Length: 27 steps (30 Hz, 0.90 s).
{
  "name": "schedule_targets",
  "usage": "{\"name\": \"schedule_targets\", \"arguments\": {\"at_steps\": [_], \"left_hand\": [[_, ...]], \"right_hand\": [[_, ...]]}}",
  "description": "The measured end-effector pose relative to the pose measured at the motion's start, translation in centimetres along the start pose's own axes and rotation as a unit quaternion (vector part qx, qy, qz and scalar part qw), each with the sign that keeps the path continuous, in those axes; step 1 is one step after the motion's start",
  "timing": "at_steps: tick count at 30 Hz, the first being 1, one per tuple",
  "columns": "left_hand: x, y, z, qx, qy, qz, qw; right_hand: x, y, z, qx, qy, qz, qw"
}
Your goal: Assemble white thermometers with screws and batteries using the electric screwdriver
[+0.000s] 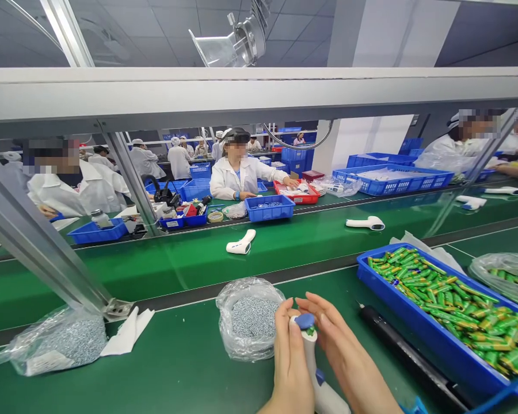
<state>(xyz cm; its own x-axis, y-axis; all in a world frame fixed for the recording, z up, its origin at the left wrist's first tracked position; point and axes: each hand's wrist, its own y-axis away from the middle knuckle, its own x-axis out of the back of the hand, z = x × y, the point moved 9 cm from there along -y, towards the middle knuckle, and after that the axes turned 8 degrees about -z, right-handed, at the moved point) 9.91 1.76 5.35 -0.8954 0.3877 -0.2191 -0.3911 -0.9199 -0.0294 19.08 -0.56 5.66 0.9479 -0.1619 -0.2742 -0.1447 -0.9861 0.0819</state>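
Observation:
A white handheld infrared thermometer (309, 348) with blue parts stands between my hands at the bottom centre, its handle end up. A blue battery cover (304, 321) sits at that end, tilted, with a bit of green battery showing under it. My left hand (288, 363) is wrapped round the handle from the left, its fingertips by the cover. From the right, my right hand (344, 351) curves round the same end; its thumb is hidden. Just behind my left hand is a clear plastic bag of small screws (254, 317). A black electric screwdriver (408, 351) lies right of my right hand.
A blue tray (365, 265) full of green batteries stands at the right, a bag of batteries (507, 275) beyond it. Another screw bag (64, 342) lies left by a metal post. White thermometers (240, 242) lie on the green conveyor belt (190, 261). A co-worker (242, 172) sits opposite.

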Motion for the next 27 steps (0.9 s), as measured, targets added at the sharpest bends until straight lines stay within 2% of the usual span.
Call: {"name": "schedule_targets", "arguments": {"at_steps": [3, 5, 10, 13, 16, 18, 22, 27], "left_hand": [[0.0, 0.1, 0.2, -0.003, -0.004, 0.007, 1.000], [-0.2, 0.2, 0.3, -0.007, -0.006, 0.002, 1.000], [-0.3, 0.2, 0.4, -0.021, -0.007, -0.010, 1.000], [0.0, 0.3, 0.0, -0.014, -0.012, 0.006, 1.000], [0.3, 0.5, -0.4, -0.014, -0.001, 0.026, 1.000], [0.4, 0.7, -0.2, -0.037, -0.004, 0.035, 0.999], [0.1, 1.0, 0.4, -0.084, -0.009, 0.015, 0.996], [0.2, 1.1, 0.2, -0.090, 0.016, 0.013, 0.996]], "right_hand": [[0.5, 0.0, -0.2, -0.001, -0.041, 0.020, 0.999], [0.3, -0.1, 0.2, -0.019, -0.063, 0.008, 0.998], [-2.0, 0.1, 1.3, -0.060, -0.146, -0.059, 0.986], [-3.0, 0.5, 1.0, -0.060, -0.150, -0.084, 0.983], [-3.4, 0.9, 0.9, -0.087, -0.149, -0.111, 0.979], [-3.6, 1.1, 0.8, -0.110, -0.175, -0.143, 0.968], [-3.6, 1.1, 0.8, -0.137, -0.226, -0.204, 0.943], [-4.1, 1.3, 0.5, -0.119, -0.235, -0.279, 0.923]]}}
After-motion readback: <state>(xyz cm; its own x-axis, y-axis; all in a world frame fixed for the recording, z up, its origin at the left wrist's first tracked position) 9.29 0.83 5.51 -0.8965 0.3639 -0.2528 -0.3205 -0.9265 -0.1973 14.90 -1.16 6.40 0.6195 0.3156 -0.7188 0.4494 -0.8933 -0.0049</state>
